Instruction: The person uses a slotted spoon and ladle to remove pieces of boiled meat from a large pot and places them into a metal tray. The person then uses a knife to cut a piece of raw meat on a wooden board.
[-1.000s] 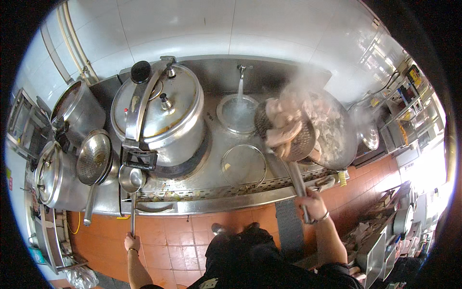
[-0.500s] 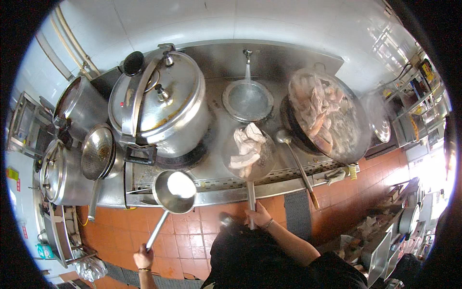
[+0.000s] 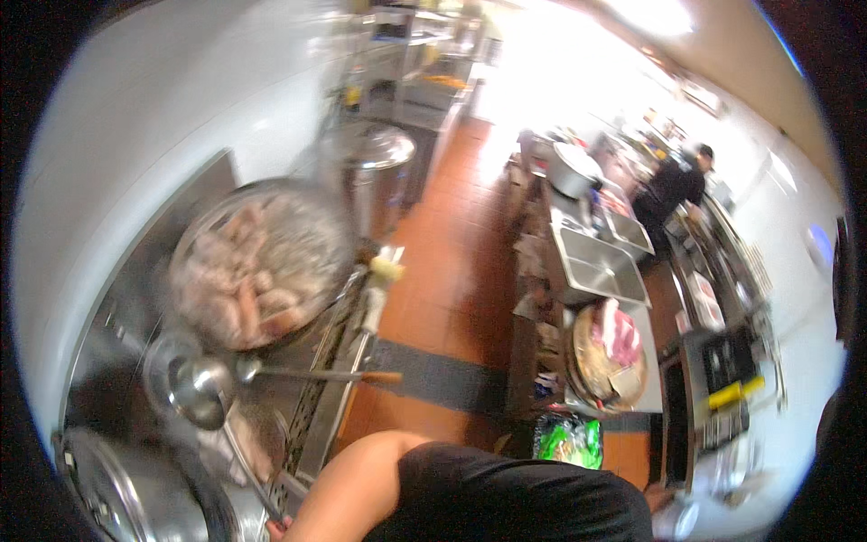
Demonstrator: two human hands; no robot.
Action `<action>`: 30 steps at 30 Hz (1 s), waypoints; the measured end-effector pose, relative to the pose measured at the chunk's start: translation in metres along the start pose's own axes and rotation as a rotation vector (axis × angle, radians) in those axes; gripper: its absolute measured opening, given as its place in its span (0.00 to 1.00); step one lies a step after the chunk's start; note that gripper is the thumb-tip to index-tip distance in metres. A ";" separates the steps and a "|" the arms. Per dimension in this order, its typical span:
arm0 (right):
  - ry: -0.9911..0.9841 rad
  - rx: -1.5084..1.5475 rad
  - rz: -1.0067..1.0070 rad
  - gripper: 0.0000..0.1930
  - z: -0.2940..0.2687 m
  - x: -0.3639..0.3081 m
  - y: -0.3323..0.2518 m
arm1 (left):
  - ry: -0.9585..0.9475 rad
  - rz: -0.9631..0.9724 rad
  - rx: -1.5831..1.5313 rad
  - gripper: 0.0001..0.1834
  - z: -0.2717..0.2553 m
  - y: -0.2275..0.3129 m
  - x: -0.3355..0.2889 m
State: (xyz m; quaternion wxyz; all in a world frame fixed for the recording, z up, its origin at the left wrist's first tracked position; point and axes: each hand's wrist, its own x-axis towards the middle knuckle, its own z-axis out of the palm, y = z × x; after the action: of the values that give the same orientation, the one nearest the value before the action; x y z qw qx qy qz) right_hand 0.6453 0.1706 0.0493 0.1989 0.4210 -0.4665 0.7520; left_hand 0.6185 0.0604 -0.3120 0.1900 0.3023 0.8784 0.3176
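Motion blurs much of the picture. A steel ladle (image 3: 206, 391) hangs over the round water basin (image 3: 163, 366), its long handle slanting down toward the lower edge. Fingers of my left hand (image 3: 278, 527) are closed round the handle's end. My right forearm, below a black sleeve, crosses in front and leaves the picture at the bottom, so its hand does not show. Under the ladle's handle lie pale cooked meat pieces (image 3: 242, 443), smeared, in what looks like the strainer. Beyond the ladle, a large wok (image 3: 339, 271) holds more meat pieces in bubbling liquid.
A wooden-ended spoon (image 3: 334, 373) lies across the stove edge. The big lidded pot (image 3: 117, 488) stands at lower left. Across the tiled aisle (image 3: 433, 271) are a round board (image 3: 591, 361) with raw meat, a steel tray (image 3: 596, 271), and another person (image 3: 673, 185) in black.
My view has swung to the right, bringing the aisle and opposite counter in. The ladle has moved from beside the stove's front to over the water basin. My right hand has left the picture.
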 end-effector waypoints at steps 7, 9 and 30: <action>0.055 -0.139 -0.055 0.11 -0.012 -0.046 -0.071 | -0.148 0.151 -0.007 0.12 0.063 0.082 0.026; 0.071 -0.155 -0.065 0.11 -0.016 -0.056 -0.085 | -0.168 0.159 -0.008 0.12 0.075 0.094 0.028; 0.126 -0.123 -0.093 0.11 -0.050 -0.108 -0.164 | -0.086 -0.006 -0.021 0.14 0.110 0.113 0.027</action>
State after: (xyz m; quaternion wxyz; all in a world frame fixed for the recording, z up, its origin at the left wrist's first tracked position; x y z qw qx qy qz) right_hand 0.7975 0.3040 0.0377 0.2884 0.3809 -0.4784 0.7368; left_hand 0.7025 0.1967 -0.3195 0.2320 0.3109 0.8669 0.3130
